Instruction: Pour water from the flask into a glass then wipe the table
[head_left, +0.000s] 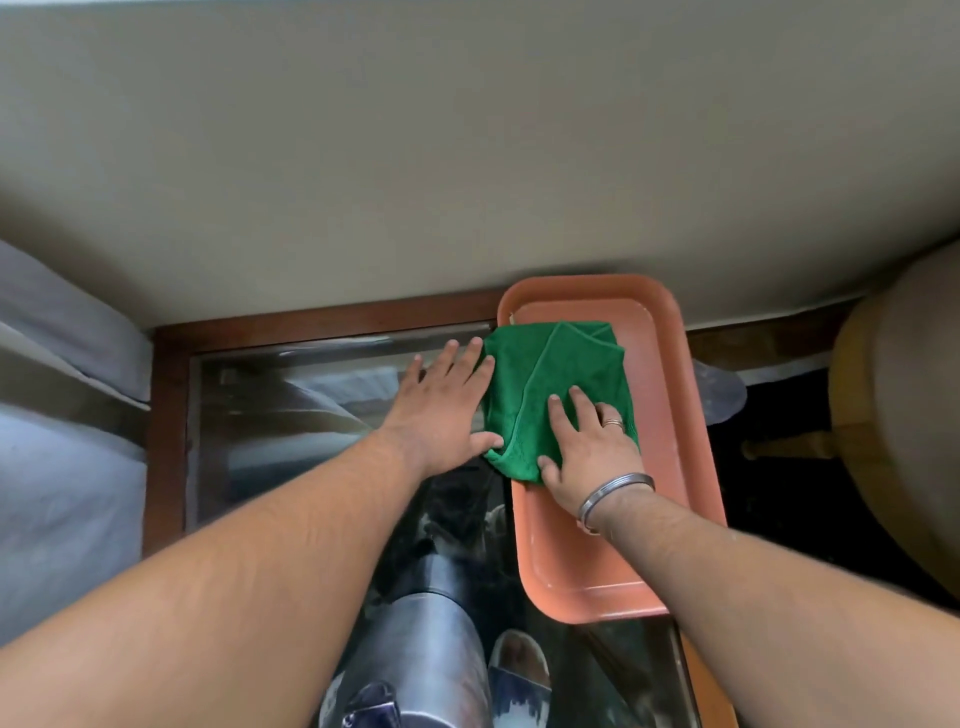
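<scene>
1. Landmark: orange tray (670, 364), resting on the right portion of a glass-topped table (291, 395) with a dark wood frame; far end of tray against the wall.
2. Green cloth (550, 384), folded, lying in the far half of the tray; its left edge hanging over the tray's left rim onto the glass.
3. Right hand (587, 441) flat on the cloth's near-right part, inside the tray. Fingers spread, pressing down rather than pinching; thumb at the cloth's near corner. Ring on one finger, metal bangle at the wrist.
4. Left hand (447, 410) just left of the tray, palm down on the glass. Fingers extended and slightly fanned, tips touching the cloth's left edge; thumb tip against its near-left corner. Nothing gripped.
5. Steel flask (431, 649) near-left of the tray, at the bottom edge of view, between the forearms; partly cropped.
</scene>
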